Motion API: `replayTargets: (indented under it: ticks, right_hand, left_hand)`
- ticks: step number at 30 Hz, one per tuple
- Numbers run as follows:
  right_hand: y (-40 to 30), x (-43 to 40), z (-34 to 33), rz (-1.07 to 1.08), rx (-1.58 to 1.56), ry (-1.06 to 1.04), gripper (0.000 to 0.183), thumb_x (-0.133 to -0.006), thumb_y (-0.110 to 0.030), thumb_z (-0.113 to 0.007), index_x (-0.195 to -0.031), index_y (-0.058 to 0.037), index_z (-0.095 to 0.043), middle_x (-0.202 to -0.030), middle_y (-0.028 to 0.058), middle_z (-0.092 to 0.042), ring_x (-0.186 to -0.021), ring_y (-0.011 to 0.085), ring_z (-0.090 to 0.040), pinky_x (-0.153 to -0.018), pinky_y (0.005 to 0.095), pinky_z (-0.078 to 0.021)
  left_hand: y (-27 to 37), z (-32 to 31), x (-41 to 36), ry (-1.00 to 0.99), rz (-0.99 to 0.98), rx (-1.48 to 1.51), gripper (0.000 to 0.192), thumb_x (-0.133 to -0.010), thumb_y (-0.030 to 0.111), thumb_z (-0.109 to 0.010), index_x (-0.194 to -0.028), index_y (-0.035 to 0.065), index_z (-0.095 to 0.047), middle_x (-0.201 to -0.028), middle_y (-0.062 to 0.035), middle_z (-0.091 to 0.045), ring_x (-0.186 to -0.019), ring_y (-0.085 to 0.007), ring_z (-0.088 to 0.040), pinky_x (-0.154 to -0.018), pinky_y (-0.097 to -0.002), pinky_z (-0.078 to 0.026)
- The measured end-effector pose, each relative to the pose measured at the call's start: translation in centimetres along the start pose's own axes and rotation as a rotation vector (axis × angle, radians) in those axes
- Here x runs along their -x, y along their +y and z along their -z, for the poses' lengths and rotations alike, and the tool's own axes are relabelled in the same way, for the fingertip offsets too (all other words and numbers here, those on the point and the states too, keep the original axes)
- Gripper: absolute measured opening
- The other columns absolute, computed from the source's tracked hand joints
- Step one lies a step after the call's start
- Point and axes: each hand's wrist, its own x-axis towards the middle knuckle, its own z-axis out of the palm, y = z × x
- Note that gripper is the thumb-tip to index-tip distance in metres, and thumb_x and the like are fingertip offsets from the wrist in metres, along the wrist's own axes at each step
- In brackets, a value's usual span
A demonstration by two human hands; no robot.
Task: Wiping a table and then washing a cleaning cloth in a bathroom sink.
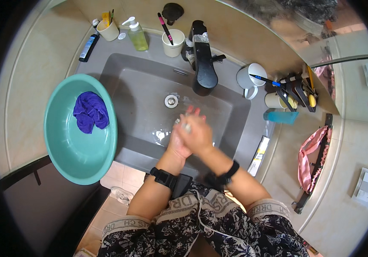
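Observation:
Over the grey sink basin (139, 93), my left hand (178, 141) and my right hand (198, 131) are pressed together, the right one lying across the left palm. White foam or lather shows between them; the right hand is blurred. Whether a solid thing lies between the palms I cannot tell. Just beyond the fingers are the metal drain plug (171, 101) and the black faucet (205, 74), with no water stream visible from it. A little water glints on the basin floor. On the left rim rests a teal plastic basin (81, 157) holding a crumpled purple cloth (90, 112).
Along the back rim stand a green pump bottle (138, 38), a cup (173, 48) with a toothbrush, and another cup (108, 32). At right are a white mug (248, 75), a blue tube (282, 117) and a toothpaste tube (259, 155). A pink headband (304, 160) hangs from a rail.

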Motion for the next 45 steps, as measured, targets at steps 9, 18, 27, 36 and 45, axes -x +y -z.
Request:
replayTargets:
  ticks: [9,18,27,36,45]
  right_hand:
    - [-4.3,3.7,-3.2,0.494,0.601,0.198,0.029,-0.078,-0.037,-0.059,-0.09,-0.0102,-0.06,-0.095,0.0171,-0.061,-0.088,0.0365,-0.059,-0.066,0.0491,-0.0474]
    - [-1.1,-0.6,-0.2,0.253,0.29,-0.102,0.023,-0.081,-0.035,-0.058,-0.081,-0.0122,-0.057,-0.081,0.0114,-0.061,-0.07,0.0324,-0.061,-0.058,0.0432,-0.0475]
    - [-0.6,-0.2,-2.2,0.144,0.327,-0.093,0.026,-0.081,-0.038,-0.057,-0.081,-0.0122,-0.058,-0.085,0.0114,-0.062,-0.076,0.0332,-0.06,-0.061,0.0416,-0.0483]
    - [1.2,-1.7,-0.6,-0.056,0.144,-0.304,0.022,-0.081,-0.031,-0.062,-0.085,-0.0092,-0.061,-0.08,0.0064,-0.062,-0.068,0.0195,-0.059,-0.059,0.0333,-0.0462]
    - [2.0,-1.5,4.9,-0.321,-0.754,-0.81,0.018,-0.084,-0.024,-0.062,-0.086,-0.0071,-0.06,-0.083,-0.0019,-0.059,-0.075,0.0089,-0.053,-0.071,0.0223,-0.0405]
  left_hand:
    - [2.6,-2.0,1.3,-0.108,-0.146,-0.06,0.045,-0.094,0.037,-0.037,-0.134,0.015,-0.035,-0.131,-0.0025,-0.045,-0.122,-0.0211,-0.041,-0.1,-0.0428,-0.033]
    - [2.6,1.7,-0.3,0.428,0.002,-0.359,0.025,-0.094,0.036,-0.042,-0.1,0.0133,-0.051,-0.09,-0.0042,-0.057,-0.072,-0.0147,-0.056,-0.057,-0.0296,-0.045]
    - [3.7,0.8,1.2,0.254,0.142,-0.266,0.031,-0.088,0.045,-0.051,-0.093,0.0146,-0.055,-0.078,0.002,-0.059,-0.074,-0.0118,-0.057,-0.047,-0.0297,-0.044]
    - [4.5,-1.3,1.8,0.185,0.245,-0.303,0.028,-0.085,0.044,-0.055,-0.086,0.0156,-0.054,-0.073,-0.002,-0.057,-0.049,-0.0119,-0.051,-0.033,-0.0214,-0.024]
    - [7.6,-3.2,2.1,0.232,0.074,-0.85,0.047,-0.072,0.014,-0.07,-0.113,0.0086,-0.047,-0.096,-0.0033,-0.06,-0.082,-0.0126,-0.059,-0.06,-0.0263,-0.045]
